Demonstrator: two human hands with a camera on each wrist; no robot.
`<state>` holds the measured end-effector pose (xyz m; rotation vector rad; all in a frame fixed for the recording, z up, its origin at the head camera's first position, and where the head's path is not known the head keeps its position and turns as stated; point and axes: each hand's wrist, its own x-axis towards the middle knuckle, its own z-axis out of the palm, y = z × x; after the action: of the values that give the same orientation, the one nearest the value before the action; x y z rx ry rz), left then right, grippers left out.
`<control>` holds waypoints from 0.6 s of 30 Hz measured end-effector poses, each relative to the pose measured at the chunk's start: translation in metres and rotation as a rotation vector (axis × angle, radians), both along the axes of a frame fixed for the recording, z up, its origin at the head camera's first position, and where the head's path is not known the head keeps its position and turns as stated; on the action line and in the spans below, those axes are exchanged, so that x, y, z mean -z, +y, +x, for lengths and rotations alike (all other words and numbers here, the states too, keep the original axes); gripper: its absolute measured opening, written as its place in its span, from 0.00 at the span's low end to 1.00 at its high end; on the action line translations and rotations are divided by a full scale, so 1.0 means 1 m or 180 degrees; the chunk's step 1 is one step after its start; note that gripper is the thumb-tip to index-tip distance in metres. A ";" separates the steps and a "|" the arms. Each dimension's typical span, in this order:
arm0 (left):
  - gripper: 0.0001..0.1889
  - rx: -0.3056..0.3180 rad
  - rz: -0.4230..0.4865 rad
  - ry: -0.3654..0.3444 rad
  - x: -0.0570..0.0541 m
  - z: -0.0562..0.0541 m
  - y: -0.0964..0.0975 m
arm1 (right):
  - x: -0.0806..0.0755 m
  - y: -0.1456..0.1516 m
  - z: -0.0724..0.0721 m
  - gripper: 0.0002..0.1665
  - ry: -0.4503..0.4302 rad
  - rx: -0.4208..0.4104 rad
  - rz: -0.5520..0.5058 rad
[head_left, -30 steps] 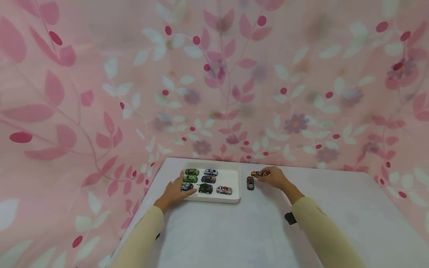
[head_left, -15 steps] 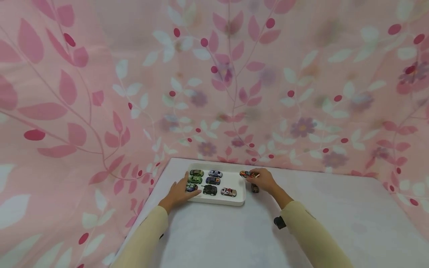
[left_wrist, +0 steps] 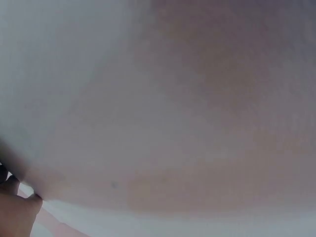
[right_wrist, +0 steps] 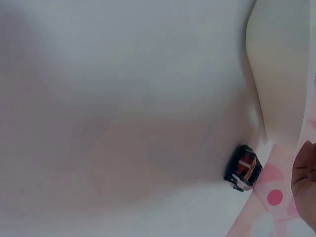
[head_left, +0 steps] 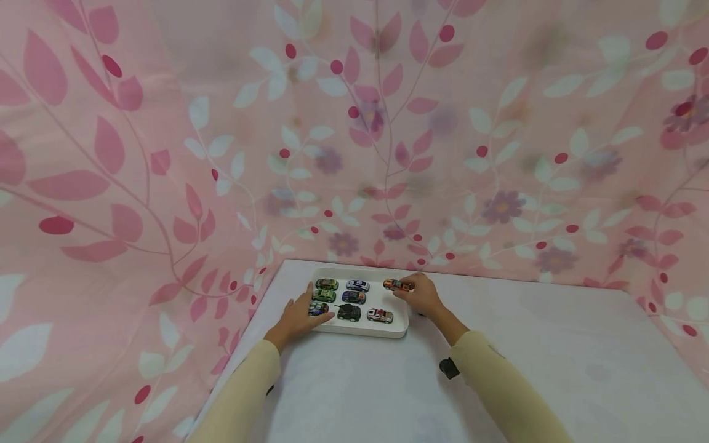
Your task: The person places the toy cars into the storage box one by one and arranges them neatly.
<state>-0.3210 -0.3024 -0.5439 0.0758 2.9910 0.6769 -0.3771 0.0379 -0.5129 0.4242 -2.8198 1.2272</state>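
My right hand [head_left: 423,296] pinches a small orange toy car [head_left: 393,284] over the back right part of a white tray [head_left: 360,330]. Against the tray's left side rests my left hand [head_left: 295,320], its thumb stretched out along the front rim. Inside the tray are several toy cars: a yellow-green one [head_left: 327,283], a green one [head_left: 324,295], a white one [head_left: 357,285], a dark blue one [head_left: 354,297], a black one with a barrel-like rod [head_left: 349,312] and a white-and-red one [head_left: 380,315]. A blue toy car [head_left: 318,309] is partly behind my left hand.
A dark toy car [right_wrist: 244,168] stands on the white table [head_left: 498,369] just right of the tray, mostly hidden by my right hand in the head view. A pink floral cloth [head_left: 354,154] hangs behind the table and on its left.
My right hand has carried the orange toy car left, from the table beside the tray to over its back right part. My left hand has stayed at the tray's left side.
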 end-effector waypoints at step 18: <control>0.61 -0.0032 0.0048 0.0036 0.000 0.000 0.002 | 0.015 -0.031 0.007 0.21 0.0227 -0.0021 0.0652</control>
<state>-0.3215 -0.3008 -0.5440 0.0657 2.9993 0.7025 -0.3703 0.0073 -0.5284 0.4756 -2.8947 0.9073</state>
